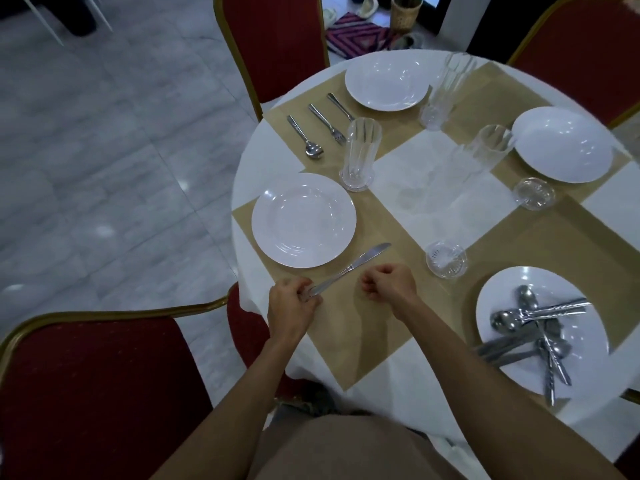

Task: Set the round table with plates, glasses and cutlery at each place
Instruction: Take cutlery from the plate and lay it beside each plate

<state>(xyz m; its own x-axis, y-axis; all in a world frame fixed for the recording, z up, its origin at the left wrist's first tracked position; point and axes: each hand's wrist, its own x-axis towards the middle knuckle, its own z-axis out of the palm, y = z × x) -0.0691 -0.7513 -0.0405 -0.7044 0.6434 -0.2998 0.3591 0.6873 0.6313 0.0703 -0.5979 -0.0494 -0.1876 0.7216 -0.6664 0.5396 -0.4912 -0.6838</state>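
- Head view puts the near-left plate front and centre, so everything below is placed off that plate.
- Step in hand looks like cutlery for this place: the left hand is pinching the handle end of a knife between its fingertips, with the knife lying on the beige mat just beside the plate's near-right rim, blade pointing away toward the table's middle.
- Right hand sits on the mat just right of the knife, curled into a loose fist, holding nothing as far as anyone can see.
- A tall glass already stands just past the plate on its far-right side, so this place has plate, glass and one knife; no fork or spoon by it yet.
- Far place beyond that glass looks finished: far plate with a spoon, fork and another piece lined up beside it.
- Spare cutlery is heaped on the near-right plate, well apart from the landmark plate, across the mat.
- Next move, probably: square the knife up alongside the plate, let go, then reach across to that heap for a fork and spoon.
- Picking one piece out of a tangled pile needs care so the rest don't clatter off.
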